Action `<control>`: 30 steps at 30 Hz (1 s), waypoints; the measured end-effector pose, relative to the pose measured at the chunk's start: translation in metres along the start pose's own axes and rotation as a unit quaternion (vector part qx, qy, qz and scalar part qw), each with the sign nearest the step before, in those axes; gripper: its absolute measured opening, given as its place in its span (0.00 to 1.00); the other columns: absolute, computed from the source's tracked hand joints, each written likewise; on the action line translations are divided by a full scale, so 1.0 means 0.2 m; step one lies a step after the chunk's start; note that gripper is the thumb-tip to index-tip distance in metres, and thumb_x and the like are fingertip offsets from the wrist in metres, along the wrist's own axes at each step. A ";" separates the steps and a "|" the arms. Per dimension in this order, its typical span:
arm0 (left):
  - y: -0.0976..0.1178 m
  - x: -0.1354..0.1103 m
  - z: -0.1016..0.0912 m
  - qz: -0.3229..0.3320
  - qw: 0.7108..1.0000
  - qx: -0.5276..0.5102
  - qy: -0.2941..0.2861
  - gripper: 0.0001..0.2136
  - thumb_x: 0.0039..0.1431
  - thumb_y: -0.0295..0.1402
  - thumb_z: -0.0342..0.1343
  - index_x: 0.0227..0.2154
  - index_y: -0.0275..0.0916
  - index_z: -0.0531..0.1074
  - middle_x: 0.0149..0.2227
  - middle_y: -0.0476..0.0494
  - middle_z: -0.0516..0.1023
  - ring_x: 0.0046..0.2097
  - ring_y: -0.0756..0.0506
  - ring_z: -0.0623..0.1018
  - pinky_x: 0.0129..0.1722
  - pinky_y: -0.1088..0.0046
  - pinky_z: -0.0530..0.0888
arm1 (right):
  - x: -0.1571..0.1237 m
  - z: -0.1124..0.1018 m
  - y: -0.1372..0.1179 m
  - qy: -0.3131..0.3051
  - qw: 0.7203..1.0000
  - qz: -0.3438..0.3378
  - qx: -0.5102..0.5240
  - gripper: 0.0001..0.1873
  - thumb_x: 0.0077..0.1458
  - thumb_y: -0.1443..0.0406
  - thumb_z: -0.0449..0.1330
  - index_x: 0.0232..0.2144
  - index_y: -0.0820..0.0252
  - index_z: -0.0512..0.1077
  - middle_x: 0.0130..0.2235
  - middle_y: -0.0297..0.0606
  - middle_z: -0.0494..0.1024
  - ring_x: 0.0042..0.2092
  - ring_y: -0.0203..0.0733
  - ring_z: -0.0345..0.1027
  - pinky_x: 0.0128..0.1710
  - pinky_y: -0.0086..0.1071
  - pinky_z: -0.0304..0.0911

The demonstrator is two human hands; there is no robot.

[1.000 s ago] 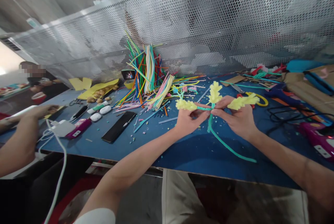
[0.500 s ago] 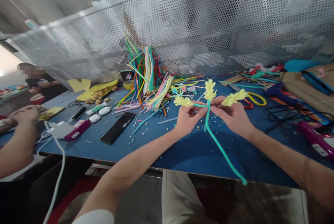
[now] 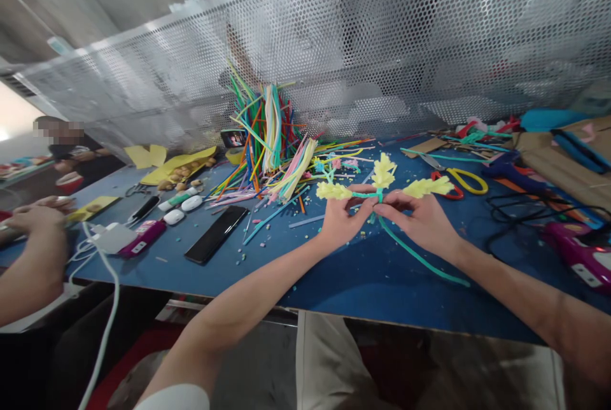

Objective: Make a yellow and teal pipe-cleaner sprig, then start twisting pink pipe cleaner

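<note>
Between my two hands is a pipe-cleaner flower stem [image 3: 420, 260], teal green, with three fluffy yellow heads. One yellow head [image 3: 383, 171] points up in the middle, another [image 3: 333, 191] lies over my left hand, and the third [image 3: 429, 187] over my right. My left hand [image 3: 347, 216] pinches the stem near where the branches meet. My right hand [image 3: 420, 216] is closed on the same joint, its fingertips meeting the left ones. The long teal tail droops toward the lower right above the blue table [image 3: 305, 282]. The fingertips partly hide the joint.
A bundle of colourful pipe cleaners [image 3: 272, 130] stands behind, with clippings around. Scissors with yellow and red handles [image 3: 468, 181] lie right of my hands, near black cables [image 3: 513, 209] and a purple glue gun [image 3: 577, 254]. A black phone [image 3: 216, 234] lies left. A co-worker's hands [image 3: 41, 212] are far left.
The long teal tail has swung up and to the right. The middle yellow head sits a little lower, and my right fingers have moved in and down onto the joint.
</note>
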State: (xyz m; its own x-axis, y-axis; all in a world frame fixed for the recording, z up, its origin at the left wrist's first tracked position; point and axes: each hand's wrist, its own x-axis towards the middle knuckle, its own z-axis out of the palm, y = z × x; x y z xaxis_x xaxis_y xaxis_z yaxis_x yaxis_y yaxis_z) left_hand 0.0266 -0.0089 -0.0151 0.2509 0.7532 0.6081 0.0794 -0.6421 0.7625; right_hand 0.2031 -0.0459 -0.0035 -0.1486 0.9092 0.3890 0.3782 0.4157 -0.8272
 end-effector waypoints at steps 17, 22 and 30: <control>0.01 -0.02 0.00 -0.149 0.979 -0.137 0.020 0.14 0.47 0.40 0.69 0.33 0.37 0.77 0.37 0.44 0.80 0.39 0.47 0.79 0.39 0.72 0.77 | 0.00 -0.02 -0.07 -0.026 0.999 -0.027 -0.015 0.12 0.57 0.57 0.59 0.27 0.57 0.73 0.27 0.32 0.79 0.31 0.39 0.73 0.34 0.29 0.65; 0.03 0.01 0.01 -0.133 0.976 -0.166 0.037 0.09 0.48 0.37 0.68 0.29 0.37 0.80 0.33 0.45 0.81 0.38 0.47 0.79 0.42 0.70 0.77 | 0.00 -0.02 -0.04 0.001 0.997 -0.063 -0.037 0.09 0.57 0.59 0.60 0.30 0.58 0.73 0.31 0.33 0.78 0.34 0.39 0.72 0.40 0.31 0.64; 0.02 0.02 0.02 -0.175 0.950 -0.260 0.003 0.08 0.49 0.37 0.68 0.29 0.38 0.82 0.34 0.45 0.82 0.35 0.49 0.79 0.38 0.73 0.75 | 0.02 -0.04 -0.07 -0.058 0.996 0.026 0.068 0.08 0.56 0.59 0.61 0.30 0.58 0.72 0.30 0.34 0.78 0.34 0.39 0.71 0.38 0.32 0.65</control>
State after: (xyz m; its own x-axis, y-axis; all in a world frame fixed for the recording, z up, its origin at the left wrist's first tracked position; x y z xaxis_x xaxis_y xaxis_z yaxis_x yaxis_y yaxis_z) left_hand 0.0309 -0.0098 -0.0098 0.2918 0.9089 0.2978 -0.3304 -0.1964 0.9232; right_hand 0.2052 -0.0490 0.0125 -0.2391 0.9233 0.3005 0.2625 0.3594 -0.8955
